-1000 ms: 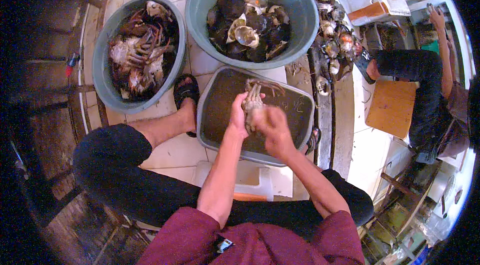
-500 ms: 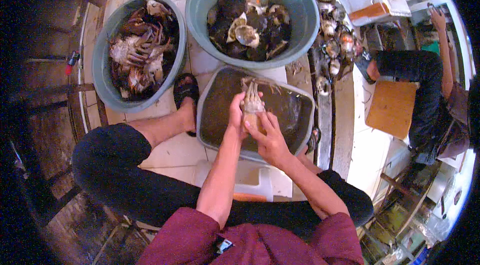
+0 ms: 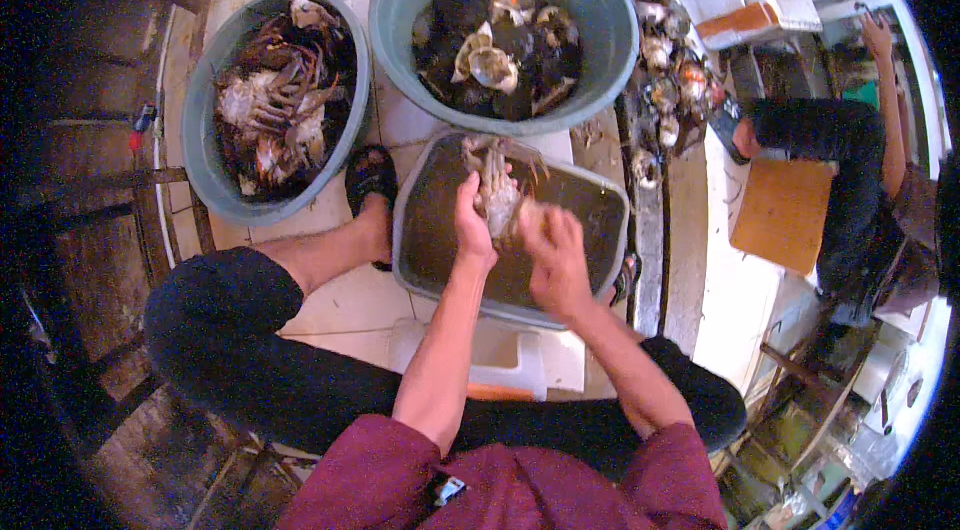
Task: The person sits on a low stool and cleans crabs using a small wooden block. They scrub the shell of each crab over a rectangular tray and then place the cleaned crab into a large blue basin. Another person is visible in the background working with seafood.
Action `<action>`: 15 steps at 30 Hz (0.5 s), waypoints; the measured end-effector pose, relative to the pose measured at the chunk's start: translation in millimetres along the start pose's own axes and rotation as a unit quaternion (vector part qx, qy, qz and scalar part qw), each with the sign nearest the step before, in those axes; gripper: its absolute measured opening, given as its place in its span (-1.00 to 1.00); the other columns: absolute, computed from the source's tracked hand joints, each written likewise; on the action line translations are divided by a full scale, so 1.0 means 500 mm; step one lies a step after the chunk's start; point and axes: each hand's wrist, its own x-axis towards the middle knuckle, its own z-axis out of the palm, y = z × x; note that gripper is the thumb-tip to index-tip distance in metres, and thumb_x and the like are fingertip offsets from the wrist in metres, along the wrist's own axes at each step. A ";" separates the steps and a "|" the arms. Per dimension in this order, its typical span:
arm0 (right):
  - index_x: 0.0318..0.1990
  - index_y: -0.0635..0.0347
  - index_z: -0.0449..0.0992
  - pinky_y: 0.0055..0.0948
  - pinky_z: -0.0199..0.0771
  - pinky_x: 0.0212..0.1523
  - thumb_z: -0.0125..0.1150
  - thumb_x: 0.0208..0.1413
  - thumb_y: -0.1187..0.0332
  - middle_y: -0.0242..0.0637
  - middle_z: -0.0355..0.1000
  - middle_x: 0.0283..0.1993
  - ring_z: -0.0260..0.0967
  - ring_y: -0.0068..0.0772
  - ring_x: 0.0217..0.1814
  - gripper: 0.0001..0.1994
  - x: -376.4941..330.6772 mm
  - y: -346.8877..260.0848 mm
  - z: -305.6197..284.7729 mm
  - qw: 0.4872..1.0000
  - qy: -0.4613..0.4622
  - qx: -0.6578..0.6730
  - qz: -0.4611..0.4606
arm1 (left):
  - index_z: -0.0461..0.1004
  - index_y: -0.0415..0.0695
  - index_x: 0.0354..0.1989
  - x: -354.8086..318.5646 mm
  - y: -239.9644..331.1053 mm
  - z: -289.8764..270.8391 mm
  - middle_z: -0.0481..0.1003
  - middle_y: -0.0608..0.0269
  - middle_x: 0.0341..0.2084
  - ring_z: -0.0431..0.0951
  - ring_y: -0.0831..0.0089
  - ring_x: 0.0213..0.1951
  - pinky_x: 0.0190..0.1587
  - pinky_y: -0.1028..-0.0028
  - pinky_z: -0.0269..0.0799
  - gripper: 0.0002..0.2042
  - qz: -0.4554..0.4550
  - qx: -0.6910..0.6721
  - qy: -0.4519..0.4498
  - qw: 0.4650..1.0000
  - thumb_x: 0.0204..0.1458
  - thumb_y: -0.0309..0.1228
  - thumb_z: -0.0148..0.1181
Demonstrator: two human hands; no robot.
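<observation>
My left hand grips a crab, pale underside up, its legs pointing away from me. My right hand is at the crab's right edge, fingers curled and blurred by motion. Something tan shows at its fingertips, too smeared to make out. Both hands are over a grey basin of murky brown water. Thin crab legs stick out past the far side of the held crab.
Beyond the basin stands a round blue-green tub with several crab shells. At left, an oval tub holds crab bodies with legs. More shells lie along a ledge at right. A person sits by a wooden stool.
My right hand has pulled slightly right, off the middle of the crab, and is now blurred. The crab has shifted a little left in my left hand, showing more of its pale underside.
</observation>
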 end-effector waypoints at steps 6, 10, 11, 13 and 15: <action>0.09 0.12 0.45 -0.02 0.16 0.22 0.02 -0.17 0.67 0.13 0.20 0.17 0.12 0.26 0.18 -0.45 -0.006 -0.043 0.010 0.999 0.036 0.020 -0.010 | 0.41 -0.22 0.00 -0.009 -0.028 -0.023 0.53 0.13 -0.21 0.53 0.35 -0.24 -0.11 0.34 0.45 -0.51 -0.007 -0.022 -0.001 1.000 0.19 -0.06 -0.26; 0.09 0.16 0.45 -0.02 0.16 0.20 0.02 -0.13 0.64 0.14 0.22 0.14 0.14 0.24 0.16 -0.49 0.031 -0.046 0.021 0.995 0.077 0.024 0.054 | 0.39 -0.21 0.03 -0.005 -0.042 -0.005 0.52 0.12 -0.19 0.53 0.29 -0.20 -0.07 0.30 0.45 -0.48 0.057 -0.014 0.023 0.998 0.18 -0.04 -0.29; 0.09 0.17 0.45 -0.03 0.16 0.20 0.03 -0.12 0.64 0.14 0.22 0.13 0.15 0.24 0.16 -0.49 0.040 -0.045 0.023 0.992 0.093 0.030 0.084 | 0.39 -0.21 0.03 -0.002 -0.042 0.001 0.52 0.12 -0.18 0.52 0.28 -0.18 -0.05 0.29 0.44 -0.48 0.087 -0.002 0.031 0.996 0.18 -0.05 -0.29; 0.11 0.16 0.43 -0.05 0.21 0.14 0.02 -0.04 0.61 0.10 0.29 0.05 0.19 0.19 0.10 -0.52 0.023 -0.081 0.025 0.996 0.092 0.012 0.018 | 0.38 -0.25 0.04 0.012 -0.022 -0.019 0.50 0.13 -0.12 0.51 0.29 -0.12 0.02 0.32 0.40 -0.48 0.064 -0.022 0.005 0.998 0.19 -0.09 -0.33; 0.11 0.15 0.43 -0.08 0.24 0.11 0.03 -0.04 0.61 0.04 0.31 0.03 0.21 0.15 0.09 -0.52 0.070 -0.060 0.017 0.987 0.078 0.058 0.130 | 0.39 -0.26 0.04 -0.017 -0.027 0.011 0.50 0.10 -0.09 0.50 0.32 -0.09 0.03 0.33 0.39 -0.49 0.100 0.021 0.018 0.995 0.20 -0.11 -0.34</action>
